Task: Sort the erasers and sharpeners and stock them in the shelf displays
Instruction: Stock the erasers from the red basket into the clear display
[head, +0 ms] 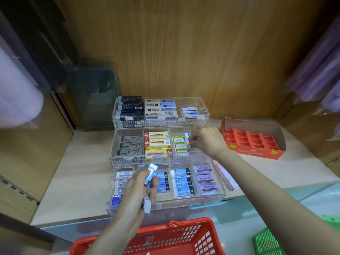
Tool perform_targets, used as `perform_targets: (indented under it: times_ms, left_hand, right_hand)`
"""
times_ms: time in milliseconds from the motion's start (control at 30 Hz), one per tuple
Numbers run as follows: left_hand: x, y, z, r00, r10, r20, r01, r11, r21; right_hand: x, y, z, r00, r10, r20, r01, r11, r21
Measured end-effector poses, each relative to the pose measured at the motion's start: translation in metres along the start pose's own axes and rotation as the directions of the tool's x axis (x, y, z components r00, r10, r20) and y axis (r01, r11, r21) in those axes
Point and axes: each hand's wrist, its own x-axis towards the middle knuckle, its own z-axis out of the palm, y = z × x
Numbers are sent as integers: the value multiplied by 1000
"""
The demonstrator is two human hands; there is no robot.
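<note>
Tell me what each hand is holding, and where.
The left hand grips blue-sleeved erasers around their middle; the right hand pinches one end of an eraser in the middle tray.

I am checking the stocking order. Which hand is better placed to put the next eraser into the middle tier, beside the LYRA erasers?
The right hand: it pinches an eraser in that compartment, beside the LYRA erasers. The left hand holds blue erasers over the bottom tier.

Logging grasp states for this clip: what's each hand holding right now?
Left hand: grips blue-sleeved erasers above the bottom tier.
Right hand: fingers pinch an eraser in the middle tier, beside the LYRA erasers.
</note>
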Motion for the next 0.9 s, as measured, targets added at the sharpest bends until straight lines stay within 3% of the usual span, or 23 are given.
perform_targets:
  times_ms: [133, 200, 267, 333, 400, 467, 533, 667, 767, 900]
  left_hand:
    - [0, 0, 1, 998, 40, -49, -37, 997, 69]
    - [0, 0, 0, 994, 80, -73, -72, 992, 103]
    - [-3, 0, -3, 989, 103, -109, -91, 989, 115]
    - [-6, 0, -6, 984, 115, -135, -101, 989, 106]
    - [-8, -1, -7, 982, 119, -144, -108, 991, 82]
    - [-11, -1, -4, 984, 116, -138, -110, 993, 53]
    - [-13, -1, 1, 986, 119, -116, -118, 993, 15]
    - [-14, -5, 2, 980, 196, -38, -194, 979, 53]
    - [-16, -12, 1, 960, 272, -63, -255, 947, 196]
    - [-13, -13, 0, 937, 322, -135, -284, 928, 242]
  right_hand:
    - [1, -3, -7, 999, 23, 48, -16, 991, -136]
    - [-10, -19, -10, 1000, 27, -3, -27, 984, -174]
    - [-41, -50, -16, 999, 19, -51, -13, 992, 123]
    - [-83, -87, -28, 997, -47, 63, 2, 820, 572]
    - [-119, -117, -34, 968, -119, 219, -95, 636, 766]
    - [-139, -130, -29, 957, -95, 275, -170, 586, 793]
    - [-143, -132, -23, 969, -42, 243, -185, 528, 829]
    - [-147, -125, -21, 973, 65, 222, -232, 274, 933]
    - [-151, -127, -21, 976, 44, 215, -219, 221, 950]
    - [-153, -135, -18, 976, 22, 219, -217, 241, 946]
